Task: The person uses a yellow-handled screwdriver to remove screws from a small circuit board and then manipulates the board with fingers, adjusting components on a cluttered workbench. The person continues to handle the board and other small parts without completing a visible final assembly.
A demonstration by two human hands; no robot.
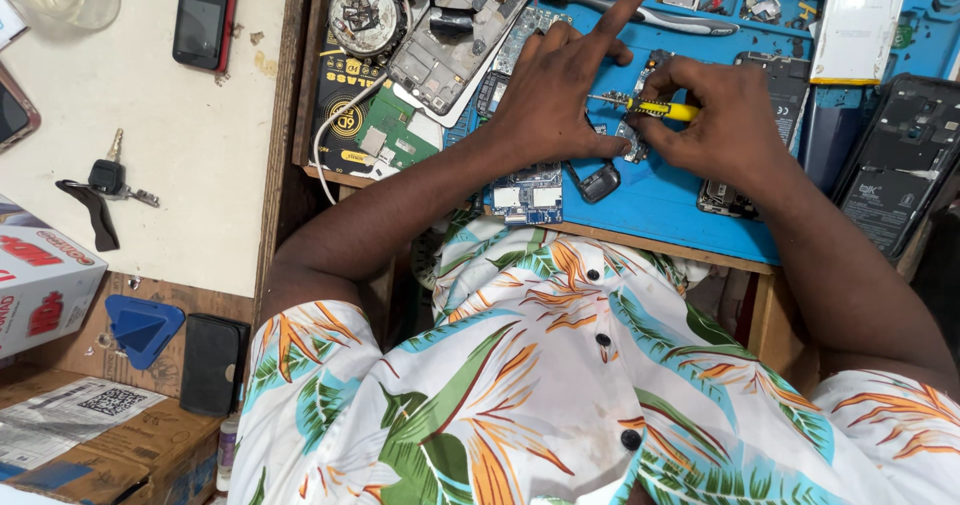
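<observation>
Upper centre of the frame: the right hand (722,115) is pinched tight on a yellow-handled screwdriver (650,108), its metal tip pointing left toward a small circuit board (634,141) on the blue work mat (660,200). The left hand (560,90) presses down on that board, index finger stretched up and out — nothing gripped, fingers spread flat. Just below, a second circuit board (527,197) sits at the mat's near edge. Far right, an opened phone shell (898,160); upper right, a white battery (858,28). Over on the left — a key fob (108,180) on the pale tabletop and a black keypad phone (204,13).
</observation>
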